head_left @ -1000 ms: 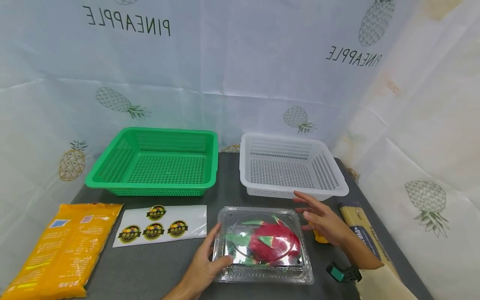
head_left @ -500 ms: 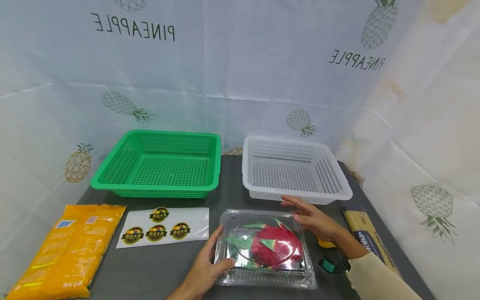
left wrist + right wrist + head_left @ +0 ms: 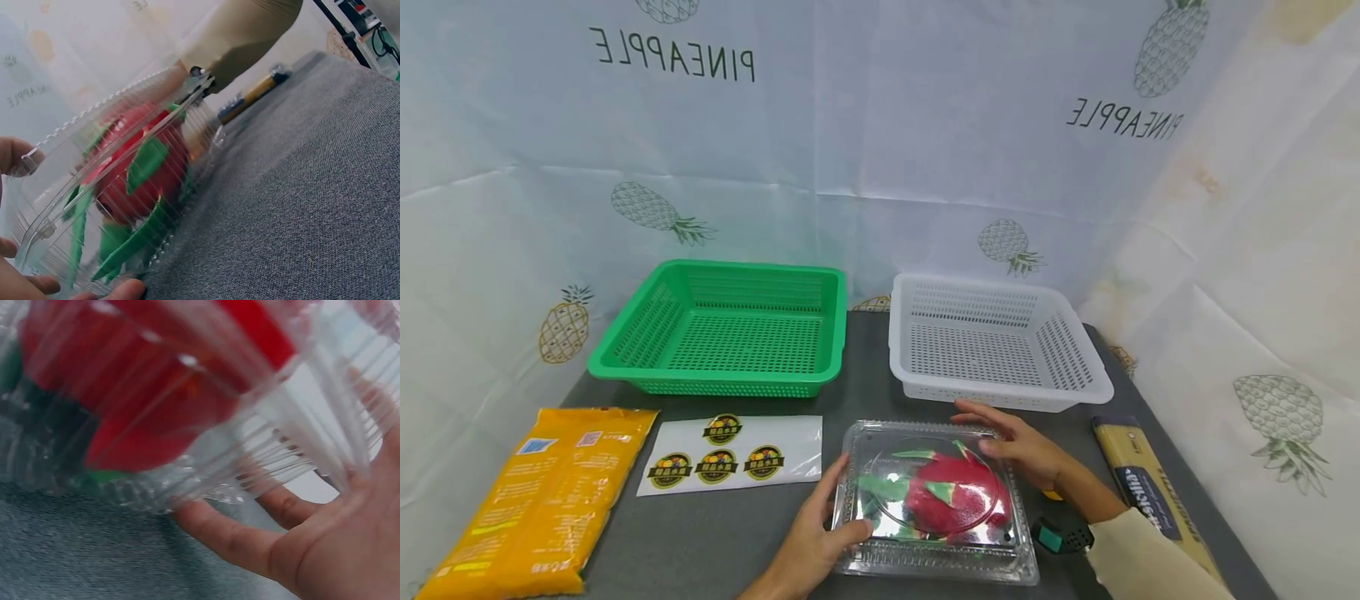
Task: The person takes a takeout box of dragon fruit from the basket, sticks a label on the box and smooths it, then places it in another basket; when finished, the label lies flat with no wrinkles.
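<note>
A clear plastic clamshell box (image 3: 925,560), its lid down, lies flat on the dark table. Inside is a red dragon fruit (image 3: 958,498) with green leafy tips, visible also in the left wrist view. My left hand (image 3: 811,533) grips the box's left side, thumb on top of the near left part and fingers along the side. At the far right corner, my right hand (image 3: 1018,446) touches the box, its fingers fairly straight past the far edge. The right wrist view (image 3: 337,537) has fingertips against the ribbed corner; that view is blurred.
Behind stand a green basket (image 3: 737,386) and a white basket (image 3: 977,390). Left lie a sheet of round stickers (image 3: 730,454) and an orange packet (image 3: 542,500). A long tan and navy package (image 3: 1153,500) lies right; a partly hidden yellow thing (image 3: 1052,495) sits beside my right wrist.
My right hand has moved left from beside the box onto its far right corner. My left hand keeps its hold. The head view has shifted slightly.
</note>
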The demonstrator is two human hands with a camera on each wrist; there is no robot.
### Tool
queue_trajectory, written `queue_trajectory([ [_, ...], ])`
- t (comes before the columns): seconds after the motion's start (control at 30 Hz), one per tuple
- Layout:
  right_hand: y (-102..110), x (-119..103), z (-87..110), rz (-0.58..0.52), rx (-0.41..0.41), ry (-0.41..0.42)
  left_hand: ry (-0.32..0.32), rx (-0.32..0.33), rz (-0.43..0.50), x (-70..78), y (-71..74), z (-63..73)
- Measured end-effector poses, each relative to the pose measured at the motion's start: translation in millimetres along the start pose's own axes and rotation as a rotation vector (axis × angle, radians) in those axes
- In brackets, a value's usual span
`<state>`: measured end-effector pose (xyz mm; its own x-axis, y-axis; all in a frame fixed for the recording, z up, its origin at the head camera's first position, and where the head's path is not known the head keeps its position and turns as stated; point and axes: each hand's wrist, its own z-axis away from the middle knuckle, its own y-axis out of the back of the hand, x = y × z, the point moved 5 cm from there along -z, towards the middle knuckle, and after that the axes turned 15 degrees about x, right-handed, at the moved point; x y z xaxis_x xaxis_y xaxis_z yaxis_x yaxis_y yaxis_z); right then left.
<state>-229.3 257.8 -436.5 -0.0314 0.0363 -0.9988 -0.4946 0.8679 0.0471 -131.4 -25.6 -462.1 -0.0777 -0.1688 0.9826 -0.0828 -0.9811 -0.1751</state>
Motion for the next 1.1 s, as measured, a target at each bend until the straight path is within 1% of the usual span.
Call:
queue_trajectory([
  [0.1,0.1,2.7,0.5,-0.018,0.018,0.000,0.002,-0.005,0.013,-0.2,-0.4,-0.1],
  [0.2,1.2,5.0,0.5,0.010,0.054,0.009,0.006,-0.010,0.029,-0.2,-0.3,0.0],
  [0.33,3.2,8.4,1.1,0.040,0.097,0.001,0.009,-0.018,0.037,-1.3,-0.4,0.1],
  [0.57,0.0,8.9,1.8,-0.091,0.066,-0.044,0.005,-0.023,0.052,-1.6,-0.1,0.2],
  [0.63,-0.9,8.3,1.5,-0.111,0.060,-0.055,0.002,-0.019,0.048,-1.5,0.1,0.1],
  [0.8,-1.5,8.0,0.7,-0.126,0.049,-0.071,0.002,-0.020,0.049,-2.2,-0.7,0.1],
  [0.97,-0.4,9.7,1.1,-0.106,0.050,-0.060,0.005,-0.020,0.049,-2.7,-1.4,0.7],
  [1.1,-1.0,10.7,2.8,-0.129,0.046,-0.057,0.008,-0.019,0.035,-2.4,-1.3,0.8],
])
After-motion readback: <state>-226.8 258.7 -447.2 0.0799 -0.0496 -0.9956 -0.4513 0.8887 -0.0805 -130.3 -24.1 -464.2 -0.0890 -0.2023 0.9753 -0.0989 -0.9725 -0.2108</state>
